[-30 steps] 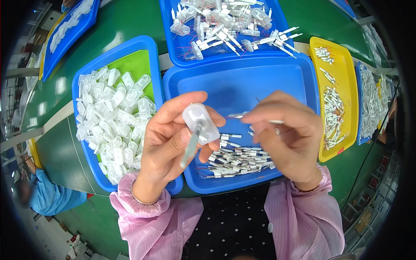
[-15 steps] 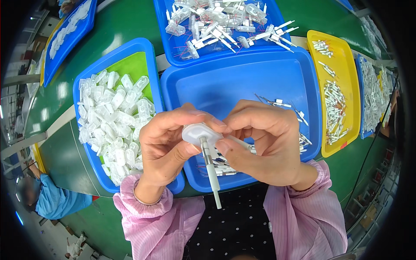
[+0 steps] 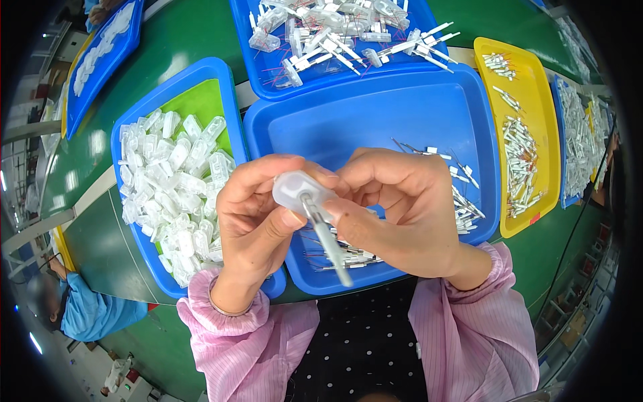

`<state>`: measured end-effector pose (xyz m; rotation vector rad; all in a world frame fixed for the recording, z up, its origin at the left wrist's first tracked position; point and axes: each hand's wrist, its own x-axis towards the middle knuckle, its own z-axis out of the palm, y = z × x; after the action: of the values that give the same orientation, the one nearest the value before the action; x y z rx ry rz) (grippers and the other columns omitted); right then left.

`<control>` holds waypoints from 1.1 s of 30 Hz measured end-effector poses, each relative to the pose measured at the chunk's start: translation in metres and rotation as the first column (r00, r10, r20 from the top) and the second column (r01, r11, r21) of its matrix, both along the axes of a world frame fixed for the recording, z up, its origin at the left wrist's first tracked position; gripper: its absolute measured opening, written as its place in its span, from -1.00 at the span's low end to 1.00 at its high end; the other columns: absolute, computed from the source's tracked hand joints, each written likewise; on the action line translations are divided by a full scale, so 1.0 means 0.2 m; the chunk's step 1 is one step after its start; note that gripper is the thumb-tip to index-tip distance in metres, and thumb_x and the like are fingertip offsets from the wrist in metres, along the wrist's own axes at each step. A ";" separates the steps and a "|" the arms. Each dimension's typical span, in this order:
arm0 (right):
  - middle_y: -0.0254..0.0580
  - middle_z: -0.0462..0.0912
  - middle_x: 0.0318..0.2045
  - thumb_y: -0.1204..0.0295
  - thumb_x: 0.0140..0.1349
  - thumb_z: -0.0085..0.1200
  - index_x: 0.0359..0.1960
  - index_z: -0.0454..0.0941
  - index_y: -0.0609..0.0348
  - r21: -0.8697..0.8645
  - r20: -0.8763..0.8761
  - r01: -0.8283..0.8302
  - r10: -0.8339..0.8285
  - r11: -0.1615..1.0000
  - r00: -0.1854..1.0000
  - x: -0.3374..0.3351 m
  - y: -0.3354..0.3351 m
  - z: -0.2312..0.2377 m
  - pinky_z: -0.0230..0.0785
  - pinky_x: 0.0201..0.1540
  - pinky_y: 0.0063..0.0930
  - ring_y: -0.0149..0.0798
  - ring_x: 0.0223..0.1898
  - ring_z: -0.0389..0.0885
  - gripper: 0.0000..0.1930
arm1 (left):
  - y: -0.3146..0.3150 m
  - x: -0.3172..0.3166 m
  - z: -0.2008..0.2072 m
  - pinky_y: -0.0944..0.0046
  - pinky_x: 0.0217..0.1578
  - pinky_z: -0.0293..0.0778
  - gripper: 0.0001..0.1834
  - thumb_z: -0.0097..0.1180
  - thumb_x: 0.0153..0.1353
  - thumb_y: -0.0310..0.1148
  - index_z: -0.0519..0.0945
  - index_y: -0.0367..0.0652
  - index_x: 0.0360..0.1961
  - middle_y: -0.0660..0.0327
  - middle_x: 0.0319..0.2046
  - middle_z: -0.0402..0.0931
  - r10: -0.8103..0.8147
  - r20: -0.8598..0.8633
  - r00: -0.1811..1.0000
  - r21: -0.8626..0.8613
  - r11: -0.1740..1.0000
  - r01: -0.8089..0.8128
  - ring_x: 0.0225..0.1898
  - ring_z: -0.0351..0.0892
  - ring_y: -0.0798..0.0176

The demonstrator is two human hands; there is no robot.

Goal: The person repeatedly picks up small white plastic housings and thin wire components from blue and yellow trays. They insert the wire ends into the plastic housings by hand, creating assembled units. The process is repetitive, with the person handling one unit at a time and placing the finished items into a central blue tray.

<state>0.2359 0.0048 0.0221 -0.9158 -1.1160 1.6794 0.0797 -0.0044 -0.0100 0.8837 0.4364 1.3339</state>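
Note:
Both hands meet over the near part of the middle blue tray (image 3: 368,114). Between the thumb and fingers of my left hand (image 3: 249,224) is a translucent white plastic housing (image 3: 292,190). A thin rod (image 3: 329,244), part metallic and part white, sticks out of it toward me, its free end blurred. My right hand (image 3: 415,218) pinches the housing's right edge with thumb and index finger; its other fingers are curled. What lies behind the housing, between the fingertips, is hidden. Below the hands, thin white-and-metal rods (image 3: 358,256) with wires lie in the tray.
At left, a blue tray (image 3: 231,100) with a green liner holds many translucent housings (image 3: 177,181). Behind, another blue tray (image 3: 264,80) carries housings with rods and red wires. A yellow tray (image 3: 512,67) of wired rods stands at right. A person in blue (image 3: 100,308) sits far left.
The housing has tilted in my hands, and the rod's free end has swung up and slightly right. Both hands have shifted slightly upward, still gripping the housing.

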 end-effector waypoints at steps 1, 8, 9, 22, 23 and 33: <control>-0.33 0.52 -0.63 0.55 0.02 0.15 -0.49 0.50 0.35 0.004 0.009 -0.012 0.012 1.000 1.000 0.00 0.00 -0.01 0.21 -0.66 -0.77 -0.64 -0.66 0.41 -0.89 | 0.00 0.00 0.00 0.12 -0.14 0.46 -0.60 0.07 0.09 -0.54 0.35 -0.27 -0.01 -0.09 -0.20 0.47 0.009 -0.026 1.000 0.009 1.000 -0.009 -0.14 0.49 0.04; -0.27 0.54 -0.59 0.59 0.04 0.12 -0.39 0.51 0.42 -0.157 -0.103 -0.042 0.026 0.987 0.994 0.01 0.02 0.02 0.31 -0.55 -0.75 -0.57 -0.58 0.48 -0.88 | 0.00 0.00 -0.01 0.14 -0.10 0.42 -0.59 0.10 0.07 -0.53 0.35 -0.27 -0.01 -0.07 -0.19 0.46 0.025 -0.054 0.998 0.013 1.000 -0.024 -0.12 0.48 0.08; -0.24 0.53 -0.56 0.63 0.04 0.10 -0.38 0.51 0.42 -0.125 -0.051 -0.052 0.046 0.991 0.998 0.02 0.04 0.03 0.33 -0.52 -0.72 -0.53 -0.55 0.49 -0.89 | 0.00 -0.01 -0.01 0.15 -0.08 0.40 -0.58 0.10 0.07 -0.51 0.34 -0.28 -0.01 -0.06 -0.19 0.46 0.035 -0.038 0.999 -0.014 0.999 -0.036 -0.11 0.47 0.09; -0.09 0.47 -0.54 0.52 -0.03 0.19 -0.45 0.50 0.35 0.353 0.162 0.086 -0.152 0.932 0.975 0.15 0.01 0.13 0.34 -0.62 -0.73 -0.46 -0.65 0.46 -0.85 | 0.00 -0.05 0.08 -0.19 0.12 0.08 -0.45 0.23 -0.03 -0.27 0.35 -0.14 0.00 0.11 -0.31 0.46 0.111 -0.161 0.981 -0.230 0.962 -0.146 -0.06 0.38 0.03; -0.09 0.47 -0.54 0.52 -0.03 0.19 -0.44 0.50 0.35 0.351 0.170 0.092 -0.161 0.932 0.972 0.13 0.00 0.13 0.34 -0.61 -0.73 -0.45 -0.65 0.47 -0.84 | -0.01 -0.04 0.08 -0.21 0.11 0.09 -0.45 0.23 -0.04 -0.28 0.35 -0.15 0.00 0.10 -0.32 0.47 0.119 -0.157 0.980 -0.217 0.964 -0.152 -0.09 0.41 0.02; -0.11 0.49 -0.56 0.55 -0.08 0.21 -0.45 0.52 0.36 0.483 0.290 0.089 -0.255 0.871 0.923 0.12 0.01 0.14 0.30 -0.60 -0.68 -0.44 -0.63 0.46 -0.84 | -0.01 -0.04 0.10 -0.22 0.04 0.18 -0.47 0.21 -0.04 -0.32 0.35 -0.15 -0.01 0.08 -0.33 0.48 0.098 -0.125 0.987 -0.238 0.963 -0.126 -0.38 0.51 0.12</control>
<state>0.2593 0.0069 0.0494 -0.9812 -1.5380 1.0496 0.0707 -0.0073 0.0100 0.7375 0.7323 1.3036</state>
